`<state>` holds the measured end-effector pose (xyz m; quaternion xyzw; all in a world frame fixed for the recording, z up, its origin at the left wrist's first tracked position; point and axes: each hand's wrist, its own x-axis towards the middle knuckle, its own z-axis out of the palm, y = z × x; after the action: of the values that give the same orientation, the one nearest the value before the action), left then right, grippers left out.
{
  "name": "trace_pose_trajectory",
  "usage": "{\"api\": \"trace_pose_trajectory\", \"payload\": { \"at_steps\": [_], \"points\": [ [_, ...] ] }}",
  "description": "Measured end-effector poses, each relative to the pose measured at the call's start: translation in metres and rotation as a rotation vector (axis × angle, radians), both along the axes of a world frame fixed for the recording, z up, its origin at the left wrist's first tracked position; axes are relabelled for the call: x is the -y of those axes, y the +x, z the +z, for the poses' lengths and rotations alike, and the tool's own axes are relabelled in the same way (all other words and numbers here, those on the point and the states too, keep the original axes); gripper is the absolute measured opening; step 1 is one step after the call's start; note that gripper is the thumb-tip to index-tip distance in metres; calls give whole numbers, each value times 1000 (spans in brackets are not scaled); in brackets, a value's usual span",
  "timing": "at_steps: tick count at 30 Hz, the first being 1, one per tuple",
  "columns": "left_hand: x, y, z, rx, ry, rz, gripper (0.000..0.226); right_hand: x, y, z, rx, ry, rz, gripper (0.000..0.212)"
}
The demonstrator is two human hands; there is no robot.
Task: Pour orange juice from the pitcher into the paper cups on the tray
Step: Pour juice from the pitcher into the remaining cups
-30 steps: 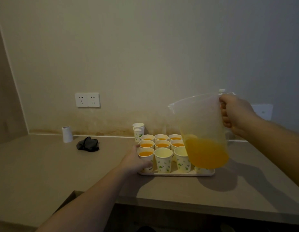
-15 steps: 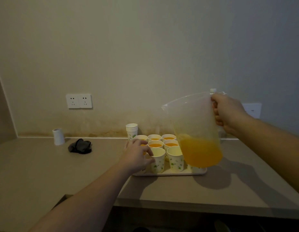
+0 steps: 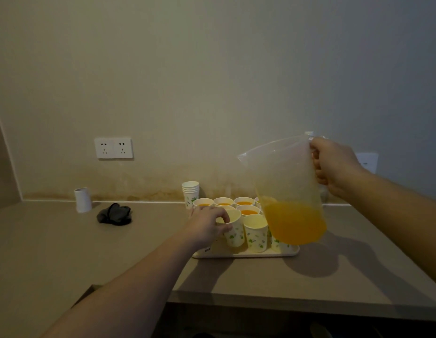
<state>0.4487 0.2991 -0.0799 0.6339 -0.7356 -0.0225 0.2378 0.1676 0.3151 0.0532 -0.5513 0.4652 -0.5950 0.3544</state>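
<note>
A: What does the head view show of the room?

B: A beige counter [image 3: 65, 252] runs along a plain wall with a stained lower edge. A double socket [image 3: 113, 148] sits on the wall at the left. On the counter's far left stand a small white tube [image 3: 83, 199] and, just right of it, a crumpled black cloth [image 3: 114, 214].

A: And the cups?

B: A pale tray [image 3: 246, 254] lies near the counter's front edge, carrying paper cups [image 3: 255, 232]. The far ones hold orange juice; two near ones look empty. A stack of spare cups [image 3: 190, 193] stands just behind the tray's left corner.

A: The hands?

B: The left hand [image 3: 207, 225] curls its fingers round the rim of the near-left cup [image 3: 234, 231]. The right hand [image 3: 334, 164] grips the handle of the clear pitcher [image 3: 285, 189], held above the tray's right side, tilted slightly left, juice in its lower part.

A: Anything unclear?

B: The pitcher hides the cups on the right, and the left hand covers the tray's left corner. The light is dim.
</note>
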Motion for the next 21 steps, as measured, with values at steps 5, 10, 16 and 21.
{"api": "trace_pose_trajectory", "payload": {
  "at_steps": [5,10,16,21],
  "points": [
    [2,-1,3,-184,23,-18,9,0,1,0,1,7,-8,29],
    [3,4,11,-440,-49,6,15,0,2,-1,-4,-1,-13,27],
    [1,1,22,-473,-74,-12,12,3,0,-1,2,10,-13,29],
    [-1,-5,32,-546,-89,-23,36,2,-2,-2,-31,5,0,29]
  ]
}}
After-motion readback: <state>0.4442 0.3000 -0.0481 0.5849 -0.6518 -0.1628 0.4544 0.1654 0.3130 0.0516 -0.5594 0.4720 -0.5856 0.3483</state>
